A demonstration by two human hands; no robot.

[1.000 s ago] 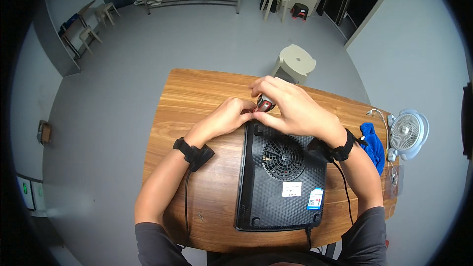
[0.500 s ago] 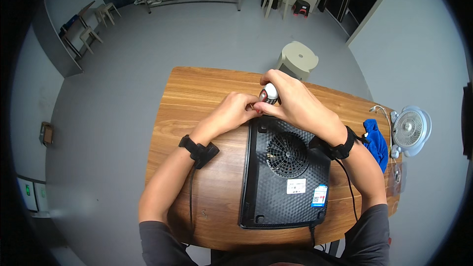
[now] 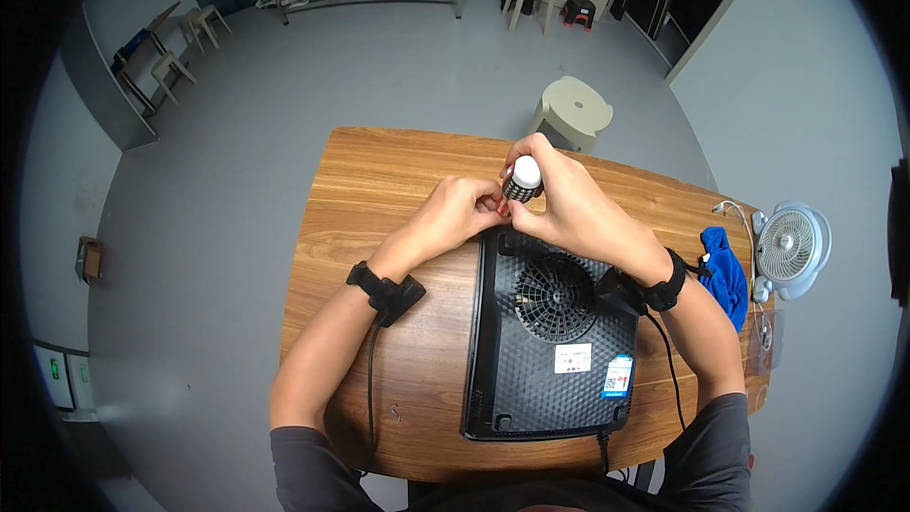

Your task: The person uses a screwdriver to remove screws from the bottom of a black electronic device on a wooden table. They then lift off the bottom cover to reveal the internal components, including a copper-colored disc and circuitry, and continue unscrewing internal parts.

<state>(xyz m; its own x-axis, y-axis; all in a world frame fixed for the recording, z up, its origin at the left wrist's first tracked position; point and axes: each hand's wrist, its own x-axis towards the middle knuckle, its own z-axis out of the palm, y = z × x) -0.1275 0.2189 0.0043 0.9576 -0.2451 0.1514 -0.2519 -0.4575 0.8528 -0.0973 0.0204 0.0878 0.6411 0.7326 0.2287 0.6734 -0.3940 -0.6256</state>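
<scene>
One hand tool (image 3: 525, 173), apparently a screwdriver, is grasped by the right hand (image 3: 576, 204), its white-ended black-and-red handle clasped between thumb and curled fingers. It is located at the far edge of a black flat device (image 3: 559, 398); the working tip is hidden. Immediately left of this grip, the fingertips of the left hand (image 3: 457, 211) are pinched together near the tool's red part; whether a small part is held cannot be told. The step in hand is judged to be the turning of a fastener or bit; for the next move, tool alignment should be maintained and the left pinch steadied. The right wrist is arched above the device; the left forearm is angled inward. Nearer the person than the grip, a fan grille (image 3: 555, 298) is exposed; to its right, a blue cloth (image 3: 723, 280) is placed on the table (image 3: 379, 166).
</scene>
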